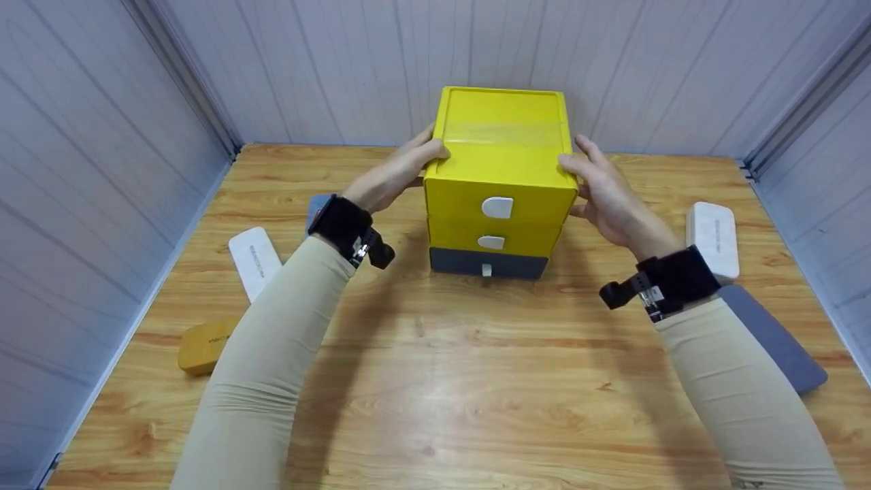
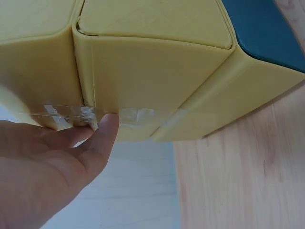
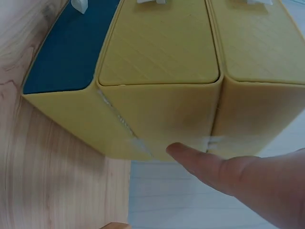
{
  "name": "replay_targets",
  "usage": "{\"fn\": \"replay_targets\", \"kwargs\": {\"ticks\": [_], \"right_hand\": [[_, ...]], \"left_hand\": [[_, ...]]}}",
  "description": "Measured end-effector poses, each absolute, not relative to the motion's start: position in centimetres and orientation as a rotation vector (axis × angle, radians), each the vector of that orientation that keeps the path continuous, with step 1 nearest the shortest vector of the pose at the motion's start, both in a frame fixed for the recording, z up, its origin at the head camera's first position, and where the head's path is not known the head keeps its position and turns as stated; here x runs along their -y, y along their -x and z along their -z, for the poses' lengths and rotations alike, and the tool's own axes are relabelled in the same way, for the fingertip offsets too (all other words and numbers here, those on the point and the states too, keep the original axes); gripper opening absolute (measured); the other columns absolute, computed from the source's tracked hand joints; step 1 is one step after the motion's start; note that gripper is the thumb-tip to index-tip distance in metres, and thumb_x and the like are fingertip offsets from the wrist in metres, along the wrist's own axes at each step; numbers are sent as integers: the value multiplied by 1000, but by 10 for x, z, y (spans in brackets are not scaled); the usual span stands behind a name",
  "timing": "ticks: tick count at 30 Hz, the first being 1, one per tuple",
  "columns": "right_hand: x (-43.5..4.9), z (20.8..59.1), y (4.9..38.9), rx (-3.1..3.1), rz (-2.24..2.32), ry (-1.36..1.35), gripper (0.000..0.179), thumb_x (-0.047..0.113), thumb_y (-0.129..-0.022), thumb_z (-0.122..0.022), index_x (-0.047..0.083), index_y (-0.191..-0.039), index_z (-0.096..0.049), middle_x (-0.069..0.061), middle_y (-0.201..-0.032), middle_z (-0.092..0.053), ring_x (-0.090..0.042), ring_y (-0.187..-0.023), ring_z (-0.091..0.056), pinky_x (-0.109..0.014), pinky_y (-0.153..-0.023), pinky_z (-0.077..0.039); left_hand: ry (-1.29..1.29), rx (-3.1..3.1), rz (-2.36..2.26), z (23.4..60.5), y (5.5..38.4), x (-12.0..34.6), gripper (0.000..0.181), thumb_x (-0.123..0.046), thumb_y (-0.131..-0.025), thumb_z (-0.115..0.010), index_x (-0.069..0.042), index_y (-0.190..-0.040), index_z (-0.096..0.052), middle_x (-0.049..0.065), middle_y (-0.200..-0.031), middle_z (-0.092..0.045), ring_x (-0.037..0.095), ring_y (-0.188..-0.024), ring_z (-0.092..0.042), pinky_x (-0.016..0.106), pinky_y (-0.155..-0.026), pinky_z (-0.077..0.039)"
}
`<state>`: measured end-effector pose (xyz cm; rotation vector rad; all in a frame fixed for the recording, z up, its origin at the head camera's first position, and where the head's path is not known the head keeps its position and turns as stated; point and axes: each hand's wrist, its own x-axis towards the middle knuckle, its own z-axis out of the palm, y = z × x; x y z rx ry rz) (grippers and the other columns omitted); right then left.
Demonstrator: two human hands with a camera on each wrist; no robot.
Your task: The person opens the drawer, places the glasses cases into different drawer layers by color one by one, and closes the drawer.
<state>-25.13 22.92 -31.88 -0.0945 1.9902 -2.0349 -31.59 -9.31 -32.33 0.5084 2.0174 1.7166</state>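
Drawer unit: we see one yellow drawer unit (image 1: 507, 167), standing upright on the wooden table (image 1: 435, 381), midway across, toward the rear wall (image 1: 340, 75), its front facing us.
Drawers: we count three in one stack, two with yellow fronts and, at the bottom, one with a dark front (image 1: 452, 263); all three are pushed in.
Pull tabs: three, white, one per drawer; the top one (image 1: 497, 207) looks the largest from our head view.
Clear tape: we make out one strip (image 1: 503, 132) across the top, and tape on both sides in the wrist views.
Hands: two, apart, with the unit between them.
Left hand (image 1: 398, 167): its thumb rests on the top left edge and its fingers press the left side.
Right hand (image 1: 605, 194): its thumb touches the top right edge; its fingers are spread, at least one laid on the right side.
Wristbands: two, black, one on each wrist, above two beige sleeves (image 1: 269, 367).
Cases on our left: three, one white case (image 1: 254, 257), one orange case (image 1: 203, 346) and one blue item (image 1: 316, 203) mostly hidden by the left wrist.
Cases on our right: two, one white box (image 1: 713, 235) and one grey-blue case (image 1: 776, 337) partly under the right forearm.
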Motion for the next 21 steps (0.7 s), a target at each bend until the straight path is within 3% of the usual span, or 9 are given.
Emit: {"fn": "replay_targets", "kwargs": {"ticks": [3,5,7,13,18,21], "right_hand": [[-230,321,251,-1996,2040,146,82,34,-108,-56,25,-172,-7,-14,-154,-47,-22,-121,-62,-44,-107,-52],[-231,322,251,-2007,2042,186,78,32,-107,-55,24,-172,-12,-10,-143,-53,-18,-110,-65,-37,-94,-57],[-232,323,250,-2015,2044,201,78,32,-107,-55,24,-172,-13,-8,-140,-55,-17,-108,-65,-34,-90,-59],[-236,326,247,-2074,1996,212,78,35,-107,-54,27,-173,-12,-8,-144,-53,-20,-114,-63,-38,-96,-56],[-239,326,243,-2088,1962,227,77,36,-107,-53,28,-172,-13,-8,-144,-53,-20,-115,-63,-42,-101,-52],[-240,326,241,-2096,1963,247,76,36,-107,-53,27,-172,-15,-8,-145,-53,-20,-113,-64,-42,-99,-53]], "left_hand": [[-532,-1983,-1723,324,313,89,86,-28,-100,-47,-28,-173,-1,8,-156,-45,23,-125,-60,44,-114,-44],[-540,-1966,-1735,324,312,88,86,-28,-100,-46,-30,-172,1,8,-158,-43,24,-124,-61,43,-112,-46],[-533,-1964,-1745,324,310,88,86,-28,-101,-46,-31,-172,2,9,-158,-43,24,-123,-62,43,-110,-48],[-502,-2006,-1729,325,305,87,88,-31,-100,-49,-32,-172,1,9,-157,-46,24,-121,-65,42,-109,-49],[-499,-2020,-1709,326,300,86,90,-34,-100,-50,-34,-172,3,9,-165,-39,23,-123,-65,42,-111,-49],[-509,-2007,-1725,325,297,85,90,-33,-100,-50,-33,-172,3,11,-162,-43,24,-124,-65,43,-111,-50]]}}
